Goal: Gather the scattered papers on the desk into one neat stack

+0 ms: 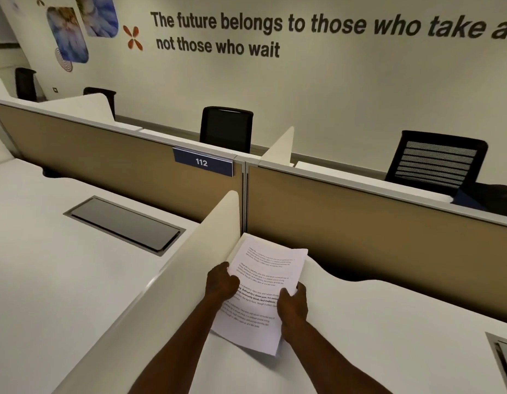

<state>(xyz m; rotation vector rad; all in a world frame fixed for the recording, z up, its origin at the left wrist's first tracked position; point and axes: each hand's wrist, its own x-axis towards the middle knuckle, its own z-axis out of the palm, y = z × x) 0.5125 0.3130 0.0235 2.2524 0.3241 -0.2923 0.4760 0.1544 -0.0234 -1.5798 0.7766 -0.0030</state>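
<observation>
Papers (pixel 261 291), printed sheets roughly stacked, edges not flush, held over the white worktop (pixel 389 322) beside the cream divider (pixel 189 265). Left hand (pixel 221 284) grip clamped on the stack's left edge, right hand (pixel 293 307) grip clamped on its right edge. Lower corner possibly touching the worktop; unclear.

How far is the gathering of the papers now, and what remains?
Mostly done: no loose sheets show on the white desk. In hand: the left hand and right hand grip the papers at both sides. Left: the top corners are still fanned, so square them and lay the stack down.
</observation>
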